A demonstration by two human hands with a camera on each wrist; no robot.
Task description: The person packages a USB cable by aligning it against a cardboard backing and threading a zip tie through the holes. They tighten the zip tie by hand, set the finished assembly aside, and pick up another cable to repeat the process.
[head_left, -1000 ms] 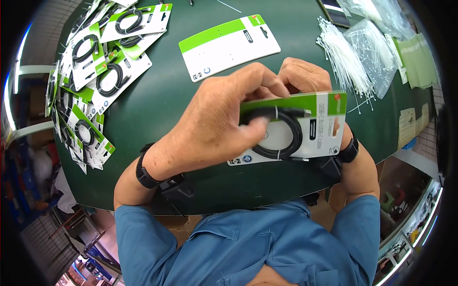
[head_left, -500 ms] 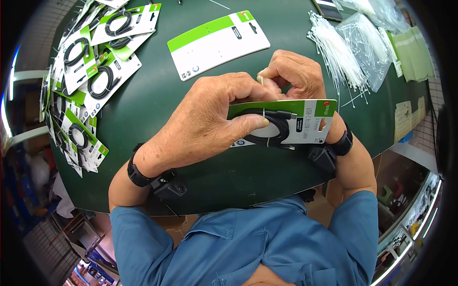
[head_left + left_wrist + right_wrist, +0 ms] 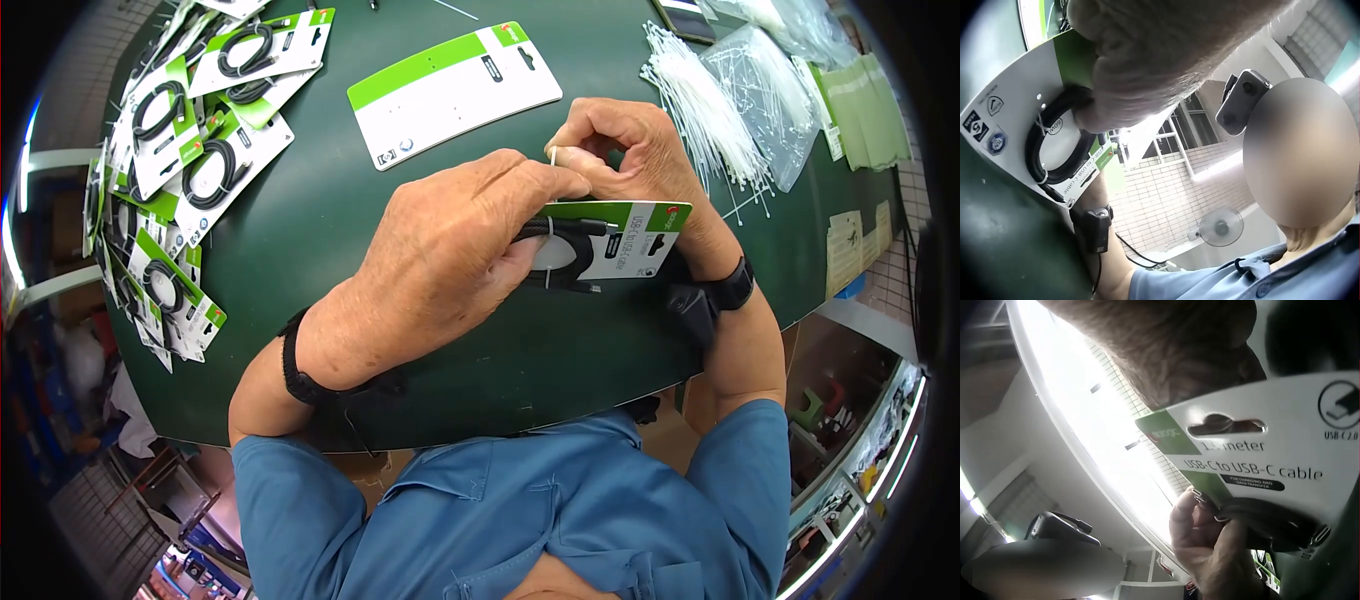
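We have a dark green table (image 3: 320, 220) under our hands, its near edge curving just in front of our blue shirt (image 3: 540, 500) and its right edge running past two taped paper pieces (image 3: 850, 255). Over that near part of the surface, our left hand (image 3: 430, 250) grips the USB-C cable card (image 3: 635, 240), raised and tilted, with its black cable (image 3: 565, 255) coiled and strapped on the front. Our right hand (image 3: 640, 150) is curled behind the card's top edge, thumb and finger pinching a thin white tie (image 3: 553, 156). Beyond our hands lies a flat card without a cable (image 3: 455, 95), with green tabletop showing between it and the heap of packed cable cards (image 3: 215, 100), which crowds the left edge. On our right, loose white cable ties (image 3: 705, 110) fan out beside a clear plastic bag (image 3: 770, 100), and a green stack (image 3: 870, 115) sits near the right edge (it is too small to read). The room around us has a pale tiled wall (image 3: 1160, 200), a round fan (image 3: 1221, 226) and bright lights.
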